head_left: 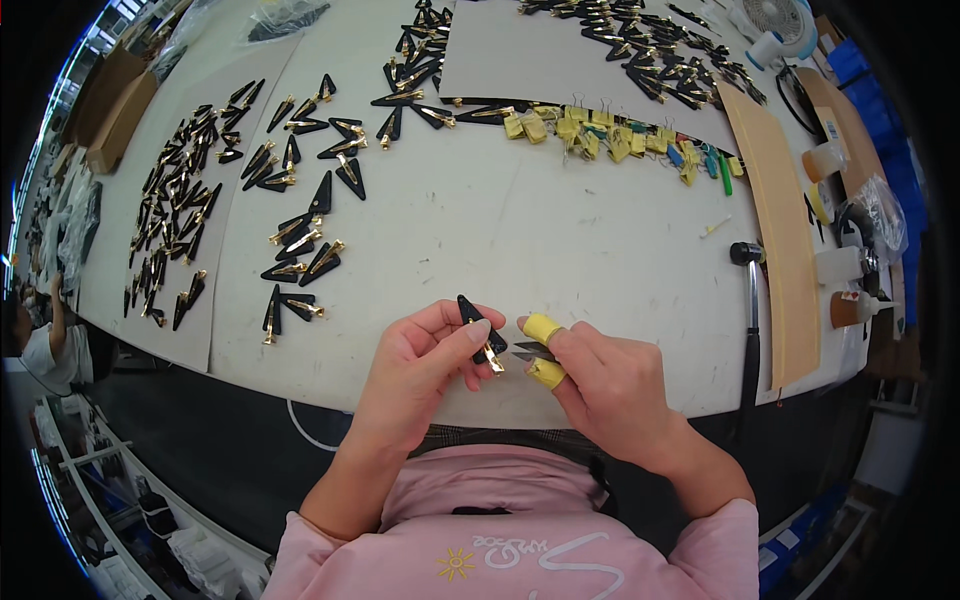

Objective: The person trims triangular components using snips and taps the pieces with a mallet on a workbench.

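My left hand (408, 372) pinches a black triangular hair clip (492, 345) between thumb and fingers, above the near edge of the table. The clip's wide end, with a gold metal part, points down toward me. Just right of it, my right hand (622, 385) is closed around small dark-bladed snips (535, 351). Their slim blades stand slightly apart and point left at the clip, seemingly without touching it. Yellow wrapping (546, 373) covers the right thumb and index fingertips. Most of the tool is hidden inside the right hand.
Many similar black clips (295, 232) lie scattered to the left and on a grey board (560, 60) at the back. Yellow-wrapped binder clips (620, 142) line that board's front edge. At right are a hammer (750, 300), a long tan board (780, 250) and bottles (842, 265).
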A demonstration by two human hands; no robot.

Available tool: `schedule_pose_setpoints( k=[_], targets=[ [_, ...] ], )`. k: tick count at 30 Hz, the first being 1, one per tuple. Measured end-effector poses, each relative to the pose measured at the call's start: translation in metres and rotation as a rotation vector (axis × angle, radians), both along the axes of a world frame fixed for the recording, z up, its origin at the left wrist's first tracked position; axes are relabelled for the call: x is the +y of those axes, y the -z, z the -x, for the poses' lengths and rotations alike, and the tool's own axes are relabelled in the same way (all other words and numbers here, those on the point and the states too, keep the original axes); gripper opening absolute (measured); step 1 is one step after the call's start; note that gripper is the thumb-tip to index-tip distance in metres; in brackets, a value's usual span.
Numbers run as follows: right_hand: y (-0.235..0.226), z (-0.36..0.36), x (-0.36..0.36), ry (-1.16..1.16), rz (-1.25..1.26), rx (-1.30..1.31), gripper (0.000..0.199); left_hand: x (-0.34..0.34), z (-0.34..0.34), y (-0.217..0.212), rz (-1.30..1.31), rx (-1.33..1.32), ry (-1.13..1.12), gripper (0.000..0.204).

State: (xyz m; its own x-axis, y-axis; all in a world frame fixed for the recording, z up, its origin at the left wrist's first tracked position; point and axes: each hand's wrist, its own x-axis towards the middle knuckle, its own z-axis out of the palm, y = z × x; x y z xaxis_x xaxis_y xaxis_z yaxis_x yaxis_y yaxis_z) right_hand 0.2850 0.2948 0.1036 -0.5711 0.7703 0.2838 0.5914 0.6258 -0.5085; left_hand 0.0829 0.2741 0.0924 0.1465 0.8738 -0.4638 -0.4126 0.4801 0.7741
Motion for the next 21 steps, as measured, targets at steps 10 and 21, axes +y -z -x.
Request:
schedule_pose_setpoints(
  k=[10, 21],
  targets=[
    [0.0077, 0.0024, -0.0005, -0.026, -0.069, -0.048, 0.03, 0.0, -0.0018, -0.0019, -0.017, -0.001, -0.002, 0.02],
    [0.0089, 0.0012, -0.0015, -0.027, -0.015, -0.024, 0.033, -0.0015, -0.0008, 0.0001, -0.071, 0.049, 0.024, 0.021]
  ],
)
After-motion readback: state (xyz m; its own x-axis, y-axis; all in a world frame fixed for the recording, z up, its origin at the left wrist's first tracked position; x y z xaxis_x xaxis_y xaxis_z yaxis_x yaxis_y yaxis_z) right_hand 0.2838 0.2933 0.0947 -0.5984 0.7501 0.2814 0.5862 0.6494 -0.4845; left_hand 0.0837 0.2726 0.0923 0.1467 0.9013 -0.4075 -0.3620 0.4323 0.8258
